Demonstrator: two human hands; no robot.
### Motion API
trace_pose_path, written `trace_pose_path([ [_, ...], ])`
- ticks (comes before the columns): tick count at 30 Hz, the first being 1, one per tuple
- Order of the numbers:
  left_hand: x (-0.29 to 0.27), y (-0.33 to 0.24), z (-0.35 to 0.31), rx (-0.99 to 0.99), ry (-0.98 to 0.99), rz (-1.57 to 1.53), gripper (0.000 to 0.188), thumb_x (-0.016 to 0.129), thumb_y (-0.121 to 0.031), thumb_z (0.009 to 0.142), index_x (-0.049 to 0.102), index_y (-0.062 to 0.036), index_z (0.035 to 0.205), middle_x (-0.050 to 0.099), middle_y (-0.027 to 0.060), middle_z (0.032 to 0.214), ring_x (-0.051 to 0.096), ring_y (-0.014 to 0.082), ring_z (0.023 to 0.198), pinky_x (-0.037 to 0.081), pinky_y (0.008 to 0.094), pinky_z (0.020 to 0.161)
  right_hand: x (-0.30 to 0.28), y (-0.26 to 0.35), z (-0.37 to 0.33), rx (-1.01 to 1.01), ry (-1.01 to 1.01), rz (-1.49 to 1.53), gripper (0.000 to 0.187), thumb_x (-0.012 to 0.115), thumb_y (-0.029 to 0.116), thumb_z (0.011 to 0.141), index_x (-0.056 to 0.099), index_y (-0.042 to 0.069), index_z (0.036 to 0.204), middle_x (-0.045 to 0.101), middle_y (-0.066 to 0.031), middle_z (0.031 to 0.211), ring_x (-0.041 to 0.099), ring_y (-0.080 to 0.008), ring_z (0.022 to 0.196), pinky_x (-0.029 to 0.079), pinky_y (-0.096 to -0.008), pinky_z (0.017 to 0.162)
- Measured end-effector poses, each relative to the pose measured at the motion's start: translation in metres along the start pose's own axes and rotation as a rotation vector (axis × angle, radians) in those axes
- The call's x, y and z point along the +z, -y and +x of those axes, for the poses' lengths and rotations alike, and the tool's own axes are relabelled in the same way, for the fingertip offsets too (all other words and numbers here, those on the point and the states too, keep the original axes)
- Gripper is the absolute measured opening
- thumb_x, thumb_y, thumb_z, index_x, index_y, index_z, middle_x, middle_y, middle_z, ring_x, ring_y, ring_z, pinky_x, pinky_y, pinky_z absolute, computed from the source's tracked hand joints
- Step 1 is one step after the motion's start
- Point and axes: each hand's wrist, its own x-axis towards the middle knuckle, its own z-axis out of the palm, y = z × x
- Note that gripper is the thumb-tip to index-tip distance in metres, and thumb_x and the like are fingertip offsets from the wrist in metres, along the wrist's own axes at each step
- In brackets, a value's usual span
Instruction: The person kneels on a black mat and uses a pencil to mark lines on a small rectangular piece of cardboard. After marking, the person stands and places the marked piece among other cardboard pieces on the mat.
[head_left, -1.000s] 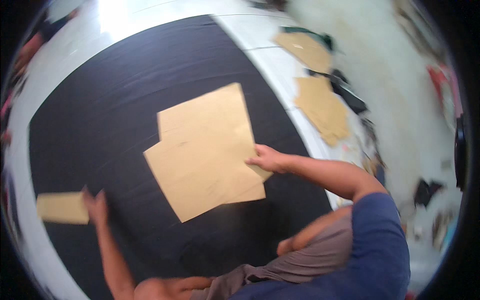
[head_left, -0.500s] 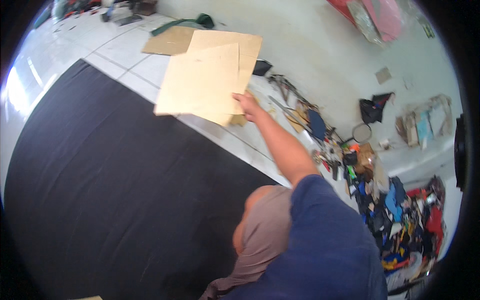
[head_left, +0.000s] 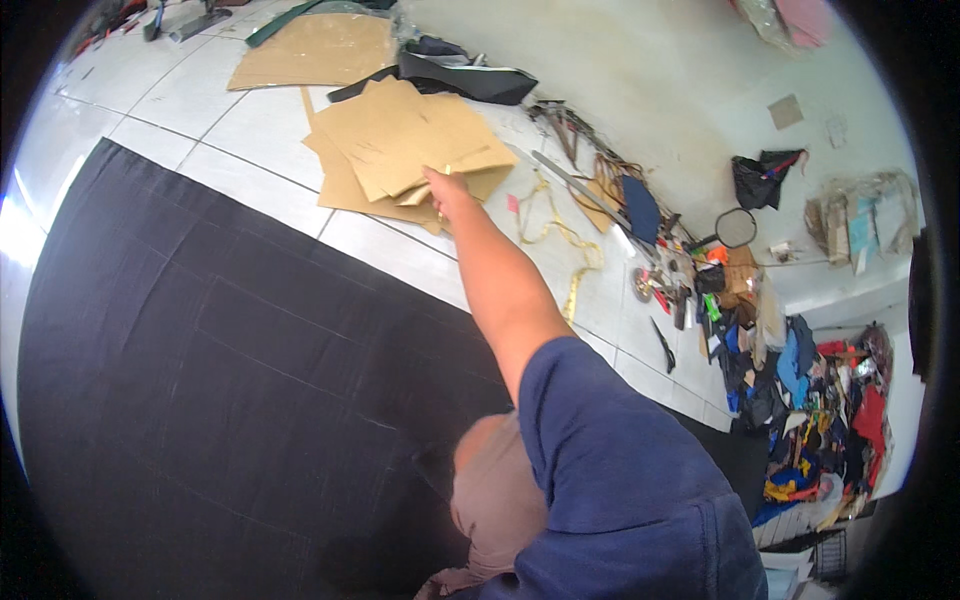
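My right arm stretches forward over a large black cloth spread on the floor, with thin pale lines showing on it. At its far edge, my right hand is closed on the near edge of a brown cardboard sheet. This sheet lies over several other cardboard pieces, loosely stacked and fanned out on the white tiles. How many layers the fingers grip is hidden. My left hand is out of view.
A yellow measuring tape curls beside the pile. Black scissors lie farther right. Behind the pile are a larger cardboard piece and a black folded item. Clutter and heaped cloth scraps line the wall at right.
The pale cardboard sheets that my right hand held up are now lower, down at the pile by the cloth's far edge. My view has shifted, bringing the measuring tape and scissors into sight.
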Motion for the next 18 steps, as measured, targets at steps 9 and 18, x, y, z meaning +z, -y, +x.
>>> trace_pose_path([
  [9, -0.165, -0.008, -0.001, 0.014, 0.130, -0.019, 0.053, 0.061, -0.034, 0.099, 0.055, 0.0001, 0.139, 0.064, 0.0239, 0.125, 0.064, 0.0365, 0.111, 0.054, 0.0462, 0.091, -0.044, -0.052, -0.054, -0.097, -0.091, -0.339, 0.033, 0.062, 0.027, 0.095, 0.063, 0.003, 0.117, 0.072, -0.0183, 0.109, 0.068, -0.0351, 0.107, 0.051, -0.0430, 0.094],
  [18, -0.352, -0.357, -0.065, 0.184, 0.038, -1.137, 0.066, 0.060, -0.017, 0.103, 0.028, -0.0089, 0.160, 0.041, 0.0152, 0.150, 0.048, 0.0292, 0.132, 0.048, 0.0419, 0.098, -0.291, -0.070, -0.343, 0.089, 0.507, -0.681, 0.029, 0.045, 0.025, 0.106, 0.064, 0.006, 0.116, 0.071, -0.0174, 0.108, 0.067, -0.0394, 0.103, 0.051, -0.0492, 0.087],
])
